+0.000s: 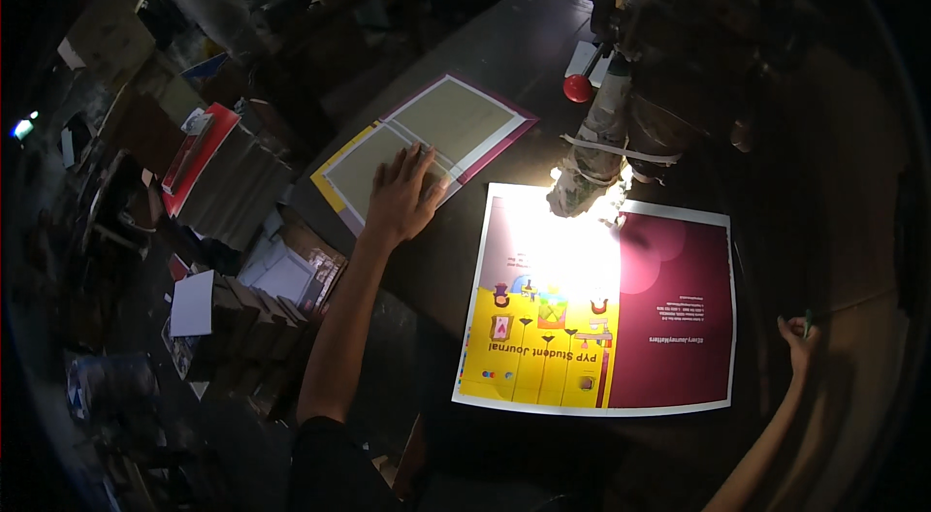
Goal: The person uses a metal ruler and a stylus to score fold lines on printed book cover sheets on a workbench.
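My left hand (400, 202) lies with fingers apart on an opened book cover, two grey-green boards (461, 114) set on a sheet with maroon, yellow and white edges. Off to the right, near the table's edge, my right hand (799, 342) is closed around a small green object (808, 323), mostly hidden by the fingers. Between the hands a printed cover sheet (674, 371), yellow and pink on one half and maroon on the other, rests flat on the dark table. Neither hand touches it. Glare washes out its upper middle.
A bright wrapped lamp (593, 168) hangs low over the sheet's far edge. Behind it stands dark machinery with a red ball knob (577, 88). Stacked boards with a red item on top (204, 153) and a pile of blocks (238, 328) are at left.
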